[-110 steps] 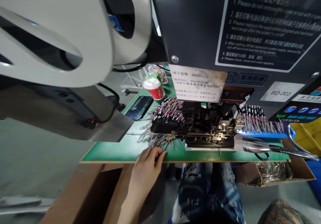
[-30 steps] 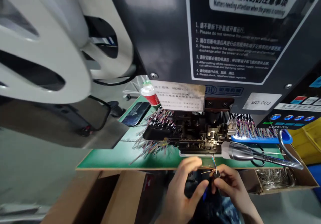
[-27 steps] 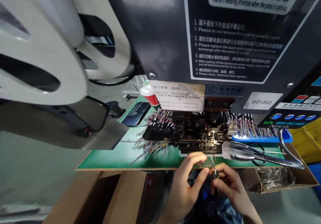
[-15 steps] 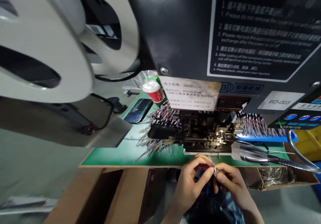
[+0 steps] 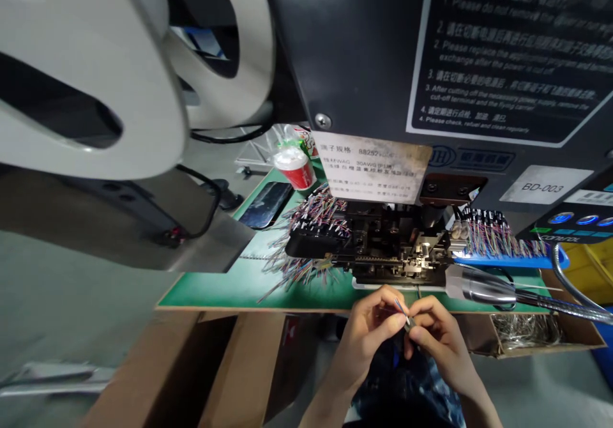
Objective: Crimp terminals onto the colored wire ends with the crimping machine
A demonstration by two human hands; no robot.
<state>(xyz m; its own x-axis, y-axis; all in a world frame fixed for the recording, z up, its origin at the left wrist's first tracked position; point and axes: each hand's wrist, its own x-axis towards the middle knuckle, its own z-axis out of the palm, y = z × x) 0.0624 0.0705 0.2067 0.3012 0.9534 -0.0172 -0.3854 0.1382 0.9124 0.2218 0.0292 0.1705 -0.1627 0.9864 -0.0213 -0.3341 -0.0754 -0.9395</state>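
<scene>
My left hand (image 5: 371,326) is closed, thumb and index finger pinching thin coloured wires (image 5: 400,305) whose ends stick up between the fingers. Close on its right, my right hand (image 5: 438,332) pinches the small grey end piece (image 5: 409,324) of the same wires. Both hands are at the front edge of the green table (image 5: 215,294), just below the metal crimping head (image 5: 419,259) of a dark machine (image 5: 359,64). The fingers partly hide the wires and the end piece.
Bundles of wires (image 5: 311,271) lie left of the crimping head, near a phone (image 5: 266,205) and a red cup (image 5: 295,171). A blue tray (image 5: 507,261) with wires and a lamp (image 5: 483,285) are on the right. Cardboard boxes (image 5: 244,364) stand below.
The camera view has shifted slightly. My hands stay close together around the wires, with the fingers of my right hand a little differently bent.
</scene>
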